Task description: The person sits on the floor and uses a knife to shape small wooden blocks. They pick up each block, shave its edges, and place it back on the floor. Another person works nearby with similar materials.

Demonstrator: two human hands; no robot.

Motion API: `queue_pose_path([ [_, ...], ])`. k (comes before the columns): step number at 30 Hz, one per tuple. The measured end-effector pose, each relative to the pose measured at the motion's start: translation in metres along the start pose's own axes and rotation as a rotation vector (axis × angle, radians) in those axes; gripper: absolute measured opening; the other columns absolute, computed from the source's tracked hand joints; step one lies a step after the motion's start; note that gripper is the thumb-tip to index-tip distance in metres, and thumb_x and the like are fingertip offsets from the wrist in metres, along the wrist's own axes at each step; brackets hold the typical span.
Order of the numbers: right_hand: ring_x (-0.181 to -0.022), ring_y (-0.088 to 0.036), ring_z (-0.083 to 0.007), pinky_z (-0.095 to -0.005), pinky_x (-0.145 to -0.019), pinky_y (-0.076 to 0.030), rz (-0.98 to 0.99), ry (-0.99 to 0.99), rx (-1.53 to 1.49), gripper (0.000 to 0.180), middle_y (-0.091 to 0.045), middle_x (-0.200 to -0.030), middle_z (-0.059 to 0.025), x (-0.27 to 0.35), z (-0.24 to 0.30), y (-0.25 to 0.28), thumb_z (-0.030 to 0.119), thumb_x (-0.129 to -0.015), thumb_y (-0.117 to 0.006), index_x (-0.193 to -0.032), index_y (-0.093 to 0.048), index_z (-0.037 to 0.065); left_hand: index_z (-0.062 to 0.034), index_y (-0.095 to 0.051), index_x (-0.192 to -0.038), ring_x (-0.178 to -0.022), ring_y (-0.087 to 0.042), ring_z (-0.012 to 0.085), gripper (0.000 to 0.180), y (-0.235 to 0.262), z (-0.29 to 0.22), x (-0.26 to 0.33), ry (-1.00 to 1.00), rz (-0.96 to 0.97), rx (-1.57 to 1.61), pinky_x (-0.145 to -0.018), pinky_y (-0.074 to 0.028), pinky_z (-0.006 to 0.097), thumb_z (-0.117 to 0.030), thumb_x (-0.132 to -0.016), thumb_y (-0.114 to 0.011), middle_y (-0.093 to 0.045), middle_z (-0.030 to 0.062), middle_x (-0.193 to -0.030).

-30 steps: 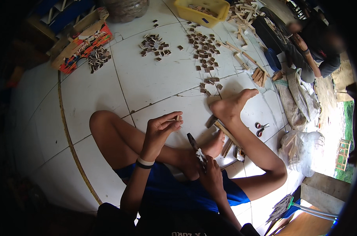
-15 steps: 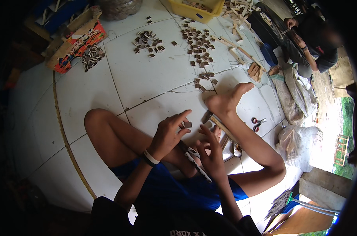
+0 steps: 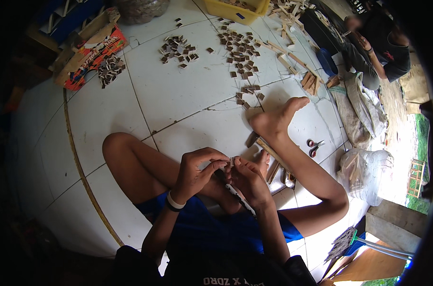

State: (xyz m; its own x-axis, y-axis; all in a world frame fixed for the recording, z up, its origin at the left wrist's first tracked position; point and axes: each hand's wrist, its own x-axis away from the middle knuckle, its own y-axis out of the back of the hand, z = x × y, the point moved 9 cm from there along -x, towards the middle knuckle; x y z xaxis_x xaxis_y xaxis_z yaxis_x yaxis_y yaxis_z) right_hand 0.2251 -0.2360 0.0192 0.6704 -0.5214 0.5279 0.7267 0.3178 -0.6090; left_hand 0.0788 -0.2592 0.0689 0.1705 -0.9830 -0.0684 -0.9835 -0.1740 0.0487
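My left hand (image 3: 197, 171) and my right hand (image 3: 251, 180) meet above my crossed legs. Between their fingertips is a small square tile (image 3: 231, 162), turned so that mostly its pale edge shows. Both hands pinch it, and the fingers partly cover it. Below the hands, a black-and-white strip (image 3: 240, 196) lies across my lap. A wooden stick (image 3: 272, 151) rests near my right foot, close to my right hand.
Small brown square tiles lie in groups ahead, one cluster (image 3: 178, 49) in the middle and a longer one (image 3: 242, 52) to its right. Red-handled scissors (image 3: 313, 147) lie beyond my right shin. A yellow tub (image 3: 238, 12) stands far ahead. Another person (image 3: 383, 47) sits far right.
My right hand has closed in from apart and now grips the tile together with my left hand. The tile has turned from showing its brown face to showing its edge.
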Motion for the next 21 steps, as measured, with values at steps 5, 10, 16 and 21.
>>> queue_pose_path([
  [5, -0.092, -0.061, -0.0108, -0.0259, -0.080, -0.049, 0.056, -0.011, -0.106, 0.028, -0.066, -0.102, -0.0020, 0.004, 0.002, -0.006, 0.033, -0.109, -0.056, -0.110, -0.064, 0.006, 0.0055, -0.071, -0.111, -0.095, -0.070, 0.0136, 0.016, -0.005, 0.000, 0.000, 0.094, -0.029, 0.229, -0.086, -0.056, 0.029, 0.004, -0.095, -0.071, -0.074, 0.0092, -0.100],
  [10, -0.095, -0.063, -0.0130, -0.0273, -0.081, -0.050, 0.093, 0.003, -0.197, 0.028, -0.066, -0.105, -0.0038, 0.002, -0.001, -0.011, 0.034, -0.109, -0.056, -0.111, -0.061, 0.007, 0.0039, -0.068, -0.112, -0.090, -0.069, 0.0114, 0.016, -0.012, 0.014, 0.006, 0.343, -0.074, 0.504, -0.082, -0.056, 0.026, -0.006, -0.100, -0.070, -0.071, 0.0069, -0.095],
  [16, -0.083, -0.064, -0.0144, -0.0270, -0.067, -0.050, 0.126, 0.016, -0.226, 0.032, -0.066, -0.094, -0.0069, 0.001, -0.006, -0.011, 0.036, -0.108, -0.055, -0.108, -0.060, 0.004, 0.0007, -0.069, -0.101, -0.073, -0.064, 0.0099, 0.014, -0.020, 0.021, 0.014, 0.526, -0.030, 0.617, -0.068, -0.052, 0.024, -0.013, -0.100, -0.071, -0.070, 0.0050, -0.084],
  [21, -0.060, -0.058, -0.0119, -0.0226, -0.048, -0.041, 0.318, 0.060, -0.033, 0.038, -0.062, -0.075, -0.0071, 0.011, 0.005, -0.017, 0.039, -0.109, -0.055, -0.097, -0.060, 0.003, 0.0001, -0.068, -0.096, -0.069, -0.062, 0.0086, 0.012, -0.021, 0.009, 0.017, 0.531, 0.062, 0.524, -0.066, -0.051, 0.024, -0.011, -0.100, -0.072, -0.068, 0.0040, -0.080],
])
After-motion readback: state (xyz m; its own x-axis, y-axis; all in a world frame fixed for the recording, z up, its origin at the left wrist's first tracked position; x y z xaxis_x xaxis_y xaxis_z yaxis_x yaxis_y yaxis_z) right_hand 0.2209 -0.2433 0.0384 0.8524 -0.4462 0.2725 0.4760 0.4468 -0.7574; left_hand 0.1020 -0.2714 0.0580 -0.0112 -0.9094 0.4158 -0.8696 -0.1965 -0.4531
